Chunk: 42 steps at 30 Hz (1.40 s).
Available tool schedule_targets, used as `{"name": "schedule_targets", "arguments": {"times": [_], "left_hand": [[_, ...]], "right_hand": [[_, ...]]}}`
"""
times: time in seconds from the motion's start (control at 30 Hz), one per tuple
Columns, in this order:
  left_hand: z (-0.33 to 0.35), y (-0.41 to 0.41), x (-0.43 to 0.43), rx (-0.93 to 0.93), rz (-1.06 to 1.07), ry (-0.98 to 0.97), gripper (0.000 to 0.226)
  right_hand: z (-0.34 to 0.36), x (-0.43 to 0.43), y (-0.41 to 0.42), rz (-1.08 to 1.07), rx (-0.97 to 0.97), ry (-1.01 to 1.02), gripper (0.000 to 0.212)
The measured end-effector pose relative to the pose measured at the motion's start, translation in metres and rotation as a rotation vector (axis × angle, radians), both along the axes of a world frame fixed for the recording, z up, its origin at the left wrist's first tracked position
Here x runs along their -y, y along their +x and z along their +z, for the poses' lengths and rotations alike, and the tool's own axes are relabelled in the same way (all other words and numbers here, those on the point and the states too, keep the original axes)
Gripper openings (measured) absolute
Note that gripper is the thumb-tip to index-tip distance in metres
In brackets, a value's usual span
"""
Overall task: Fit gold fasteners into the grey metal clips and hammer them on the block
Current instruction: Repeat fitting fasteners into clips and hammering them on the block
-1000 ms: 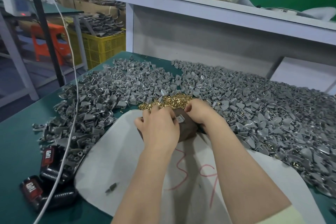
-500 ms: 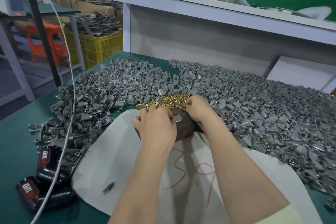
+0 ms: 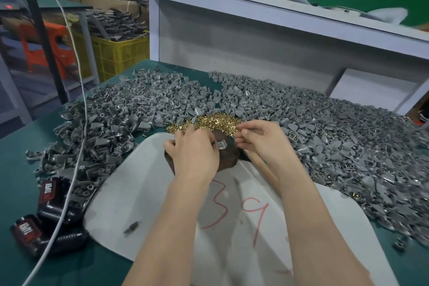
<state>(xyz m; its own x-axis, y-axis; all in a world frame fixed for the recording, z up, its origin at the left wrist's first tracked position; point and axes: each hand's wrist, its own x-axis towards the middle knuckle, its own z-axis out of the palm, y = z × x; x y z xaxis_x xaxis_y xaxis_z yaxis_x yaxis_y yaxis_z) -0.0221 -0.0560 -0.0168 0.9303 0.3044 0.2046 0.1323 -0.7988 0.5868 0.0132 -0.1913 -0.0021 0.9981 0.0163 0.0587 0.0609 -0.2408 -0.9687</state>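
Holding a grey clip [image 3: 221,145] in the curled left hand [image 3: 192,153], just over the dark block [image 3: 228,158], mid-bench. Pinching with the right hand [image 3: 260,141] at the near edge of the gold fasteners [image 3: 209,122]; cannot tell whether one is caught. Likely light, stiff, slick: best nipped by fingertips at the flat wing.

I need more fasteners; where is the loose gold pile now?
Head view, centre: the gold pile lies just behind the dark block, before the grey clips.
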Motion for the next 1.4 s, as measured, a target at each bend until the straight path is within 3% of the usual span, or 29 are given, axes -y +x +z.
{"name": "schedule_targets", "arguments": {"times": [0.13, 0.3, 0.53, 0.9, 1.1, 1.27, 1.4], "left_hand": [[0.0, 0.0, 0.0, 0.003, -0.004, 0.002, 0.013], [-0.001, 0.001, 0.0, 0.003, -0.001, 0.015, 0.014], [-0.001, 0.002, 0.0, 0.014, -0.013, 0.044, 0.016], [0.001, -0.001, 0.001, 0.01, -0.024, 0.074, 0.016], [0.002, -0.002, 0.0, 0.02, -0.033, 0.05, 0.017], [0.002, -0.001, 0.0, 0.017, -0.026, 0.05, 0.016], [0.002, -0.001, 0.0, 0.013, -0.025, 0.045, 0.017]], "right_hand": [[-0.002, -0.006, -0.003, 0.01, 0.043, 0.009, 0.011], [-0.007, -0.017, -0.003, 0.017, 0.246, -0.466, 0.006], [-0.014, -0.022, -0.005, 0.033, 0.306, -0.612, 0.007], [0.01, -0.036, -0.004, 0.095, 0.197, -0.971, 0.011], [0.005, -0.028, -0.006, 0.119, 0.228, -0.86, 0.013], [-0.001, -0.01, -0.012, 0.034, 0.147, -0.467, 0.024], [-0.005, -0.013, -0.011, 0.011, 0.199, -0.481, 0.015]]}}
